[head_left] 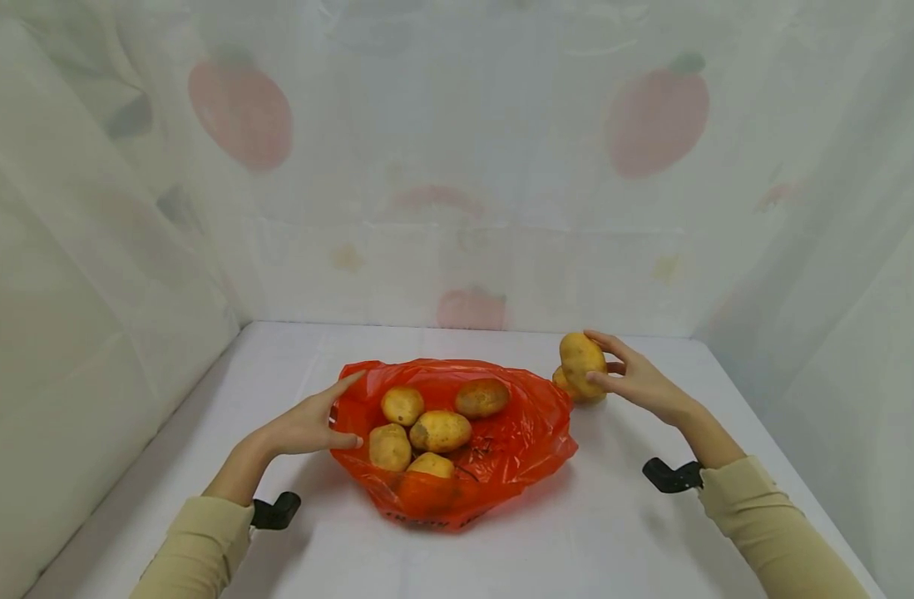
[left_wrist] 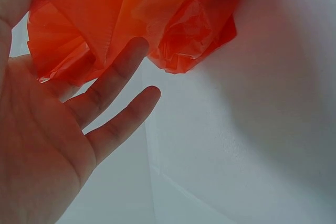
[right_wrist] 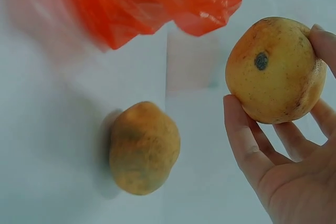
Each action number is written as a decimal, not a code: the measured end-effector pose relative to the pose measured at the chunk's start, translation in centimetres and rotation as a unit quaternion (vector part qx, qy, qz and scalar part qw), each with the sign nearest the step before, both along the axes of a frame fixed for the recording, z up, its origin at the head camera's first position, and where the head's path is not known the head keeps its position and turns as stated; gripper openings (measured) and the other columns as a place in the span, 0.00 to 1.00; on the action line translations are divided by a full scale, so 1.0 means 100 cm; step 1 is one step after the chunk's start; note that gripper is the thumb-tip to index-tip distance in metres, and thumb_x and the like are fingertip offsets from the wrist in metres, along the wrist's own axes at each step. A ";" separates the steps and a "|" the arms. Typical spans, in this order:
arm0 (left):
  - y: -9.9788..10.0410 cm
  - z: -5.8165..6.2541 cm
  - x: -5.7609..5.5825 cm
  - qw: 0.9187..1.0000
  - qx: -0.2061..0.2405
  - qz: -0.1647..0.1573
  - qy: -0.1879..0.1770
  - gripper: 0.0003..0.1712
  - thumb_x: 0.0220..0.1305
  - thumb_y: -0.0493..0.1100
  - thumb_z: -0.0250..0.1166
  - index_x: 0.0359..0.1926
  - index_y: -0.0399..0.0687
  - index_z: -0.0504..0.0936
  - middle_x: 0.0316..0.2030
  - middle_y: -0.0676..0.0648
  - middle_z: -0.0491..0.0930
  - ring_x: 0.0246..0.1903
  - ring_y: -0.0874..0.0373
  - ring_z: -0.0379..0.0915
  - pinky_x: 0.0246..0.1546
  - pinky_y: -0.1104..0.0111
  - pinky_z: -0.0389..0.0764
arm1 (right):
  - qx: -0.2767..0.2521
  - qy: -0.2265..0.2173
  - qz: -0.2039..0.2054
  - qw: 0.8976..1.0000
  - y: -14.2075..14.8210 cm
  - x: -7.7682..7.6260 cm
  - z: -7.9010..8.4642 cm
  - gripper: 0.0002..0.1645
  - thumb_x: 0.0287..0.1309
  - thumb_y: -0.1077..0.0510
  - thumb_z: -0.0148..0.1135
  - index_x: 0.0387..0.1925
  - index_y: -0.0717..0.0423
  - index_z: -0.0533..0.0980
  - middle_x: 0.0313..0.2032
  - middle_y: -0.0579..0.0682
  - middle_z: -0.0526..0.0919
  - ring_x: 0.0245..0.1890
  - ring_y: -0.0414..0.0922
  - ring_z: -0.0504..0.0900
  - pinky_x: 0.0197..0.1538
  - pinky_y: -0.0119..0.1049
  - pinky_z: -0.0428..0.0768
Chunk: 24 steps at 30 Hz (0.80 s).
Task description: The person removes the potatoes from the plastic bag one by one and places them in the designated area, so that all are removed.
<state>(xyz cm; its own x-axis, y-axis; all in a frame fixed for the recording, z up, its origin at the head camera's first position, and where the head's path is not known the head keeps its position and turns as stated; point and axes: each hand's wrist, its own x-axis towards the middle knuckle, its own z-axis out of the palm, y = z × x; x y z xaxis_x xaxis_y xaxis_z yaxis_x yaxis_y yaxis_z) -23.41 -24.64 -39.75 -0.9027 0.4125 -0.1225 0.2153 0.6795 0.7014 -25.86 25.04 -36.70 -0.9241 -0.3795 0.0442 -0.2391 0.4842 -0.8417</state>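
My right hand (head_left: 642,384) holds a potato (head_left: 582,356) between thumb and fingers, above the tabletop. A dark spot marks that potato's skin in the right wrist view. Below it another potato (right_wrist: 144,148) lies on the table, partly covered by the held one in the head view. A red plastic bag (head_left: 527,416) sits at the middle of the table, its mouth spread wide. Several potatoes (head_left: 440,431) lie inside. At the bag's left rim is my left hand (head_left: 299,426), thumb and fingers spread apart and mostly straight, against the red plastic.
The table (head_left: 501,557) has a white cover. Pale curtains (head_left: 442,125) with faded fruit prints hang behind it and along both sides. A black wrist device (head_left: 275,511) sits by the left cuff, and a second black device (head_left: 672,476) by the right cuff.
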 end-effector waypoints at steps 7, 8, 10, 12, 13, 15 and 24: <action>-0.001 0.000 0.000 1.000 -0.003 -0.006 0.005 0.53 0.50 0.50 0.70 0.71 0.60 0.47 0.60 0.41 0.65 0.50 0.48 0.70 0.48 0.55 0.76 | 0.005 0.005 -0.028 1.000 0.007 -0.005 -0.006 0.43 0.58 0.46 0.59 0.70 0.43 0.50 0.68 0.57 0.52 0.57 0.62 0.66 0.52 0.51 0.75; -0.001 0.000 -0.001 1.000 -0.002 -0.005 0.004 0.53 0.50 0.50 0.70 0.71 0.60 0.47 0.60 0.42 0.65 0.50 0.48 0.70 0.48 0.56 0.76 | 0.003 0.007 -0.031 0.999 0.008 -0.005 -0.008 0.43 0.58 0.47 0.59 0.70 0.43 0.50 0.68 0.57 0.52 0.57 0.62 0.67 0.52 0.51 0.75; -0.001 0.000 -0.001 1.000 0.002 -0.005 0.003 0.53 0.50 0.49 0.70 0.71 0.61 0.47 0.60 0.42 0.65 0.51 0.48 0.69 0.48 0.56 0.77 | 0.000 0.007 -0.037 0.999 0.010 -0.007 -0.011 0.43 0.58 0.47 0.59 0.70 0.43 0.50 0.68 0.58 0.52 0.57 0.62 0.67 0.52 0.51 0.75; 0.000 0.000 -0.001 1.000 0.004 -0.004 0.002 0.53 0.50 0.48 0.70 0.71 0.62 0.47 0.61 0.43 0.65 0.51 0.48 0.69 0.47 0.57 0.77 | -0.004 0.007 -0.041 0.999 0.012 -0.008 -0.014 0.43 0.59 0.47 0.59 0.70 0.45 0.50 0.68 0.59 0.52 0.58 0.63 0.66 0.52 0.52 0.75; 0.000 0.000 -0.001 1.000 0.005 -0.002 0.001 0.53 0.50 0.48 0.70 0.71 0.63 0.47 0.61 0.44 0.65 0.51 0.49 0.69 0.47 0.58 0.77 | -0.006 0.007 -0.042 0.999 0.013 -0.009 -0.015 0.43 0.59 0.48 0.59 0.70 0.45 0.50 0.68 0.59 0.51 0.58 0.63 0.66 0.52 0.53 0.75; 0.000 0.000 -0.001 1.000 0.005 -0.005 0.002 0.53 0.50 0.48 0.70 0.71 0.62 0.47 0.61 0.43 0.65 0.50 0.49 0.69 0.47 0.57 0.77 | -0.008 0.005 -0.049 0.999 0.016 -0.010 -0.019 0.43 0.59 0.48 0.59 0.70 0.46 0.49 0.68 0.59 0.51 0.58 0.64 0.65 0.53 0.53 0.74; 0.000 0.001 0.001 1.000 -0.002 -0.005 0.004 0.52 0.50 0.48 0.70 0.71 0.61 0.48 0.59 0.42 0.66 0.48 0.50 0.71 0.47 0.56 0.76 | 0.011 0.005 -0.080 0.997 0.026 -0.015 -0.030 0.45 0.59 0.45 0.57 0.71 0.48 0.47 0.68 0.60 0.50 0.60 0.64 0.63 0.55 0.58 0.70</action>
<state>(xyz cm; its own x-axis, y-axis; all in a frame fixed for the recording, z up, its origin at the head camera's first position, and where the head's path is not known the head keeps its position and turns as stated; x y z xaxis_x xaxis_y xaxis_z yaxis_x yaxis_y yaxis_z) -23.28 -24.60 -39.60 -0.8992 0.4219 -0.1159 0.2290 0.6795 0.6971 -27.37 27.61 -39.67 -0.9722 -0.2292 0.0478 -0.1667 0.5344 -0.8286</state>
